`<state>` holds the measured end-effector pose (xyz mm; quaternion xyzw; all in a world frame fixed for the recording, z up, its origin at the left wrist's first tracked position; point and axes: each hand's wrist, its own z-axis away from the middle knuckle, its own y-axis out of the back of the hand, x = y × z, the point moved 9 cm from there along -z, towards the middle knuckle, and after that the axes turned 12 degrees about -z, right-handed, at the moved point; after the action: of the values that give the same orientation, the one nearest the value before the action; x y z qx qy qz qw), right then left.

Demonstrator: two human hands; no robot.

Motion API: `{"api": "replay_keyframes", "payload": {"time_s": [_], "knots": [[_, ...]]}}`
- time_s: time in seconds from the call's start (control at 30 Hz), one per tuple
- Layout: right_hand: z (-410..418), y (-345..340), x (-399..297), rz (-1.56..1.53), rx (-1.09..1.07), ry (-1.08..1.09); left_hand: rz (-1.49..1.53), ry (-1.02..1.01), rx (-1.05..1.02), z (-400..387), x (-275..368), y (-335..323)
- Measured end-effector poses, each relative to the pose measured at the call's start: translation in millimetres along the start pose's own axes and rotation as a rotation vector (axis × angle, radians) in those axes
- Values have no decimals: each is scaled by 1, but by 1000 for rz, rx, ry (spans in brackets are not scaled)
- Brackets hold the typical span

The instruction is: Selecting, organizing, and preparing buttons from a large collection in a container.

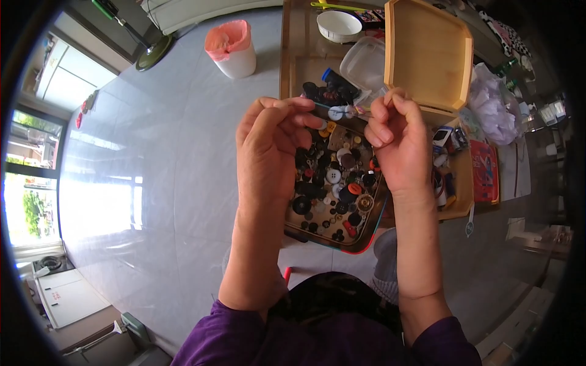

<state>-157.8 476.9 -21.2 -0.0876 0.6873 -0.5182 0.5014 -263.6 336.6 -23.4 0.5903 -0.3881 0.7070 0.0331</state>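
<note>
Both hands are raised over a tray (327, 232) full of loose buttons of many sizes and colours. Between the fingertips of my left hand (270, 130) is one end of a thin bluish cord (322, 106). My right hand (397, 123) pinches the other side of the line, where the strand is too fine to make out. Pale round buttons (336, 113) hang on the cord between the hands, close to a small pinkish-yellow piece. Below them lie a white four-hole button (333, 176) and a black spool-like piece with an orange top (354, 189).
To the right stands an open wooden box (458, 201) with its lid (430, 55) raised. Behind the tray are a clear plastic container (364, 64), a white bowl (339, 26) and a blue-capped dark tube (339, 80). A lined waste bin (236, 59) is on the floor, left.
</note>
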Motion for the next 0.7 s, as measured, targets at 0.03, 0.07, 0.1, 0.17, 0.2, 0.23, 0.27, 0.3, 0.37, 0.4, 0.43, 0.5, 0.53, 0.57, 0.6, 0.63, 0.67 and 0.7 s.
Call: {"api": "replay_keyframes", "payload": {"time_s": [0.03, 0.07, 0.1, 0.17, 0.2, 0.23, 0.27, 0.3, 0.37, 0.4, 0.43, 0.5, 0.53, 0.57, 0.6, 0.63, 0.67, 0.7], "knots": [[-1, 1, 0, 1, -2, 5, 15, 2, 29, -1, 0, 0], [-2, 1, 0, 63, -20, 3, 17, -2, 23, -2, 0, -2], [-2, -1, 1, 122, -42, -1, 72, -8, 11, -3, 1, -3], [-2, -9, 1, 195, -42, 12, 126, -28, -8, -4, 4, -3], [-3, -11, 1, 286, -49, 27, 196, -2, -60, -6, 0, -4], [-3, -13, 0, 377, -58, 46, 265, 22, -116, -6, 1, -8], [0, -10, 3, 418, -40, 25, 199, 12, -111, -1, 4, -10], [0, -9, 2, 466, -46, 34, 100, -11, -116, 3, 6, -15], [5, -13, -5, 545, -41, 76, -225, -19, -93, 6, 3, -19], [7, -15, -10, 578, -32, 98, -313, -44, -127, 8, 2, -26], [9, -19, -13, 604, -28, 113, -408, -72, -148, 12, 4, -30], [13, -30, -19, 666, -87, 155, -580, -125, -217, 16, 1, -32], [15, -31, -18, 677, -107, 131, -666, -118, -220, 18, 1, -34], [16, -32, -17, 688, -125, 107, -753, -109, -221, 19, -1, -37], [19, -37, -16, 691, -150, 99, -786, -145, -223, 20, -1, -37], [21, -41, -16, 704, -176, 96, -820, -178, -224, 21, 0, -39], [23, -45, -16, 734, -196, 100, -855, -201, -215, 23, 4, -40], [25, -48, -17, 766, -211, 103, -857, -213, -221, 23, 4, -42]]}}
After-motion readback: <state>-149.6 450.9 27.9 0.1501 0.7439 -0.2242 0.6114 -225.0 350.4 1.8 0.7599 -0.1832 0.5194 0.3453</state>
